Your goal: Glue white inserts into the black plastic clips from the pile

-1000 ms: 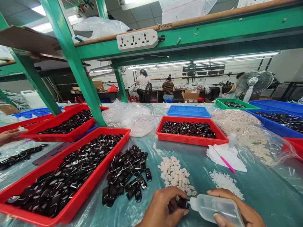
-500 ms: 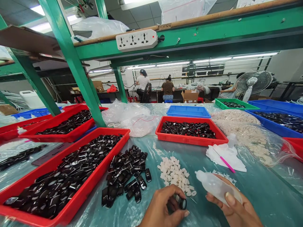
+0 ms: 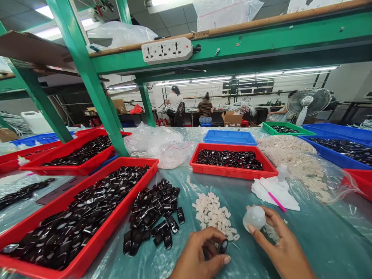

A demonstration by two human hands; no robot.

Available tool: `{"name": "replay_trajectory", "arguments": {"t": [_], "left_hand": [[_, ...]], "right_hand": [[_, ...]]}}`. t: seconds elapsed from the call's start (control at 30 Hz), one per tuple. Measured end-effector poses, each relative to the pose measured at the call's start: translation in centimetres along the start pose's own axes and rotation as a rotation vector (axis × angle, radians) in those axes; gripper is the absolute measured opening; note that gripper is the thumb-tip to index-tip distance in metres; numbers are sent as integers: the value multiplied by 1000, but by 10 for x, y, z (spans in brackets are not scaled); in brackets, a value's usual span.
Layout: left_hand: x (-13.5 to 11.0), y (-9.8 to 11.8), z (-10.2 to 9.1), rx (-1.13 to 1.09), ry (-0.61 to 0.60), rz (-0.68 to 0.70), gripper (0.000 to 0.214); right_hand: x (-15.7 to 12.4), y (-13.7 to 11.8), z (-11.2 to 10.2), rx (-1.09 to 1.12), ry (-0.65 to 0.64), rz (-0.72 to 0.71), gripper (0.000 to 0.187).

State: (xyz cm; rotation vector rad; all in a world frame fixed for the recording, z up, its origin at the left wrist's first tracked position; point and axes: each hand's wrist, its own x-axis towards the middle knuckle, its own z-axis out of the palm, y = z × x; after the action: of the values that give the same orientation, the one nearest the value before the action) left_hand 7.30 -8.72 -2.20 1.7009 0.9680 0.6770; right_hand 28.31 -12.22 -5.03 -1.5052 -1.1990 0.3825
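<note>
My left hand is closed round a small black glossy part, held at the fingertips near the table's front edge. My right hand grips a translucent plastic squeeze bottle, raised just right of a small pile of white pieces. A loose heap of black parts lies to the left of my left hand. Beside that heap stands a long red tray full of the same black parts.
A second red tray of black parts, an empty blue tray, a bag of white pieces, a white cloth with a pink stick. Green frame post. People work at far benches; fan at right.
My right hand has lifted the bottle away from the black part and swung it up and to the right. My left hand has turned the part slightly.
</note>
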Motion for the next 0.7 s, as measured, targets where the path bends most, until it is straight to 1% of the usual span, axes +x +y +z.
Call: {"name": "replay_trajectory", "arguments": {"t": [0.07, 0.17, 0.23, 0.3, 0.37, 0.4, 0.43, 0.47, 0.5, 0.53, 0.57, 0.7], "left_hand": [[0, -7, 2, -80, 2, 4, 23], [1, -12, 5, -189, 2, 2, 23], [2, -12, 5, -256, -3, -14, 24], [4, -9, 4, -338, -17, -33, 28], [6, -4, 2, -418, -52, -67, 32], [8, -1, 0, -449, -72, -87, 34], [9, 1, 0, -474, -87, -106, 36], [10, 3, -1, -494, -98, -120, 38], [11, 5, -2, -512, -102, -126, 41], [11, 6, -2, -533, -102, -130, 44], [12, 7, -2, -553, -101, -138, 47], [11, 10, -2, -636, -108, -202, 53]], "right_hand": [[3, 4, 3, -161, -47, -67, 41], [7, 12, 5, -331, -112, -174, 40], [10, 12, 4, -428, -85, -253, 38], [10, 7, -2, -506, 2, -324, 39], [9, -3, -8, -513, 97, -413, 36], [7, -8, -10, -486, 111, -483, 29], [4, -13, -11, -450, 84, -573, 21], [2, -18, -11, -416, 27, -667, 13], [0, -22, -10, -397, -47, -749, 10], [-3, -25, -7, -398, -116, -813, 13], [-4, -26, -4, -420, -155, -853, 19], [-6, -24, 9, -549, -157, -891, 41]]}}
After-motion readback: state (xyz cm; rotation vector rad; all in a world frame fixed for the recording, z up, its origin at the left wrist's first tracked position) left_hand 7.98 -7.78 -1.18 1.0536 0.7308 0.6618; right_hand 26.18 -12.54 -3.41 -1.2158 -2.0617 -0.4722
